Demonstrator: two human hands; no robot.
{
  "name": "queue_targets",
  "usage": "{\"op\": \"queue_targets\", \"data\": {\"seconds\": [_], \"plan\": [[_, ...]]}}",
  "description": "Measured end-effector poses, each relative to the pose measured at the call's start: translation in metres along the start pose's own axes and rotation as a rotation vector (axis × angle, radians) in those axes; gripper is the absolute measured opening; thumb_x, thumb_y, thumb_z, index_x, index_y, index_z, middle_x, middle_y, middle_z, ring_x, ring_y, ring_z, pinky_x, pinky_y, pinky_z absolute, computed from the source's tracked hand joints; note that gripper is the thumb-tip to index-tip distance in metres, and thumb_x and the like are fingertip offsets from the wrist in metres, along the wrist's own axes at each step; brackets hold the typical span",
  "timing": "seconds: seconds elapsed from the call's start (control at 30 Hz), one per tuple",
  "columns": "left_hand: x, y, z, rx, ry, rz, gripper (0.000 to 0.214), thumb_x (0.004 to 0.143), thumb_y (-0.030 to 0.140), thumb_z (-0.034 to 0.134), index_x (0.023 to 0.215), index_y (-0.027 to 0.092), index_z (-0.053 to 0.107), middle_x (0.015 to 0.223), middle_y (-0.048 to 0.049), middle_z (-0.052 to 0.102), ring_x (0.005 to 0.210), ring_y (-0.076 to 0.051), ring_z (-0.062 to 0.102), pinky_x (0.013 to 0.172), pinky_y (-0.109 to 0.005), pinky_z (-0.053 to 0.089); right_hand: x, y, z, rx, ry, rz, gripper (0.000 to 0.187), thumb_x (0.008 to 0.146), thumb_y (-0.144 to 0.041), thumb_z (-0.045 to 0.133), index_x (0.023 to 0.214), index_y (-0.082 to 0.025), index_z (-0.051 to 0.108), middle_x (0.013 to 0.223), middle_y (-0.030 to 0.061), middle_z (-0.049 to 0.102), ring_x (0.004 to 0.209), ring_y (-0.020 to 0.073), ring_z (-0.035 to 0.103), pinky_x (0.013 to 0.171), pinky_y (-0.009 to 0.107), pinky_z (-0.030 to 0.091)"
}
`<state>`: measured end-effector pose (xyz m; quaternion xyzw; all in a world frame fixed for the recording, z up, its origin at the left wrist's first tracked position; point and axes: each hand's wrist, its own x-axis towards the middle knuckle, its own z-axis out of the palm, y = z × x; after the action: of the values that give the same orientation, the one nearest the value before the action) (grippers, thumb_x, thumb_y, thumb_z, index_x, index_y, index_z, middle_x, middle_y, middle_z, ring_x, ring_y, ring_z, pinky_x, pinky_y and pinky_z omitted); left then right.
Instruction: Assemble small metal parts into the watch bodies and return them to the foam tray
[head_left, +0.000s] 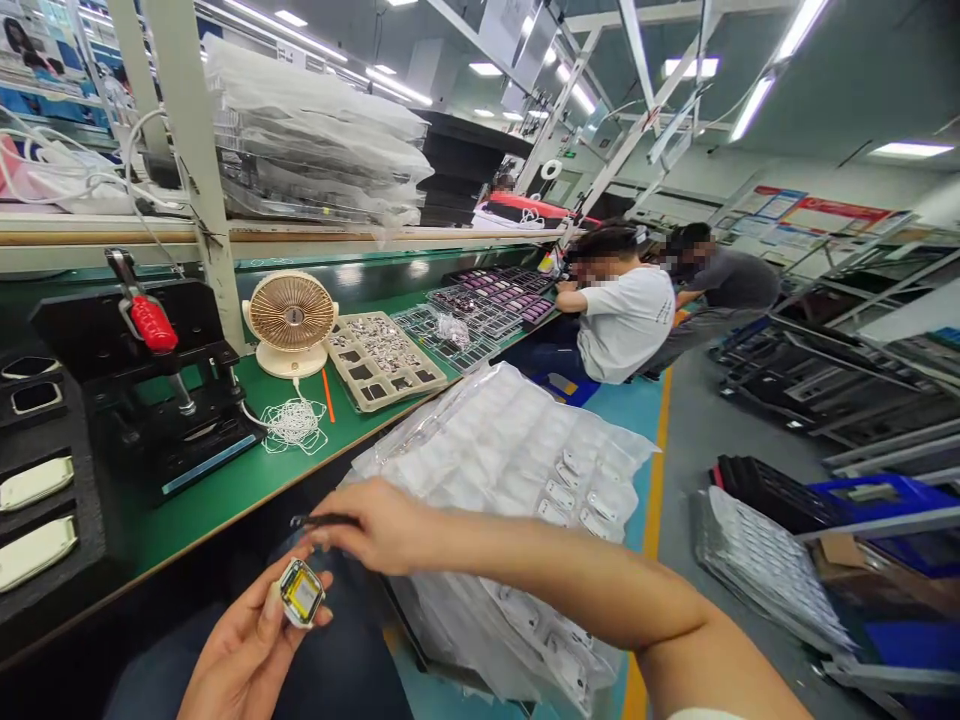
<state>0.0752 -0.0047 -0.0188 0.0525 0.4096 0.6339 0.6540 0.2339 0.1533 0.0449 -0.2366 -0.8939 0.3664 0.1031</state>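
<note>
My left hand (251, 630) is closed around a small square watch-like device (301, 592) with a pale case. Its open face is turned up and shows a silver part with yellow edging inside. Just above it, my right hand (386, 525) grips a slim black hand tool (330, 520), whose exact kind I cannot make out. The tool points left and stays apart from the device's opening. Under my right forearm lies a stack of clear plastic trays (480, 440) in thin wrapping, with small white parts in their pockets.
On the green bench (225, 490) stand a black press with a red-handled clamp (154, 322), a beige fan (292, 320), a coiled white cable (294, 425) and a compartment tray (367, 398). Black foam (90, 545) holds pale casings at left. A co-worker (626, 310) sits further along.
</note>
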Motion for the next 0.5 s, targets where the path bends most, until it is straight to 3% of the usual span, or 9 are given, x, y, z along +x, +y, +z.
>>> {"op": "queue_targets", "data": {"seconds": [0.13, 0.27, 0.4, 0.5], "plan": [[0.003, -0.006, -0.009, -0.056, 0.012, -0.064, 0.045, 0.074, 0.035, 0.093, 0.113, 0.015, 0.084, 0.122, -0.0188, 0.079, 0.121, -0.046, 0.070, 0.084, -0.042, 0.068, -0.009, -0.006, 0.017, -0.339, -0.046, -0.073, 0.028, 0.103, -0.024, 0.060, 0.127, -0.018, 0.073, 0.113, 0.0079, 0.078, 0.096, 0.0194, 0.074, 0.077, 0.026, 0.054], [0.006, -0.012, -0.022, -0.100, 0.060, -0.080, 0.043, 0.073, 0.030, 0.094, 0.112, 0.016, 0.084, 0.130, -0.0173, 0.077, 0.125, -0.047, 0.068, 0.086, -0.042, 0.069, -0.014, -0.012, 0.018, -0.531, -0.155, -0.140, 0.043, 0.096, -0.020, 0.063, 0.138, -0.015, 0.064, 0.117, 0.0110, 0.075, 0.090, 0.0205, 0.071, 0.062, 0.027, 0.049], [0.003, -0.011, -0.017, -0.148, 0.069, -0.091, 0.040, 0.075, 0.026, 0.092, 0.112, 0.015, 0.084, 0.134, -0.0186, 0.075, 0.128, -0.049, 0.066, 0.084, -0.044, 0.069, -0.018, -0.011, 0.016, -0.540, -0.171, -0.172, 0.044, 0.096, -0.018, 0.063, 0.140, -0.014, 0.062, 0.116, 0.0118, 0.074, 0.089, 0.0220, 0.072, 0.062, 0.029, 0.052], [-0.001, -0.005, -0.004, -0.212, 0.074, -0.050, 0.041, 0.077, 0.023, 0.090, 0.117, 0.016, 0.083, 0.136, -0.0185, 0.074, 0.128, -0.049, 0.066, 0.095, -0.051, 0.066, -0.020, -0.009, 0.014, -0.283, -0.018, -0.153, 0.035, 0.099, -0.016, 0.058, 0.132, -0.017, 0.068, 0.117, 0.0118, 0.076, 0.100, 0.0224, 0.073, 0.080, 0.032, 0.058]]}}
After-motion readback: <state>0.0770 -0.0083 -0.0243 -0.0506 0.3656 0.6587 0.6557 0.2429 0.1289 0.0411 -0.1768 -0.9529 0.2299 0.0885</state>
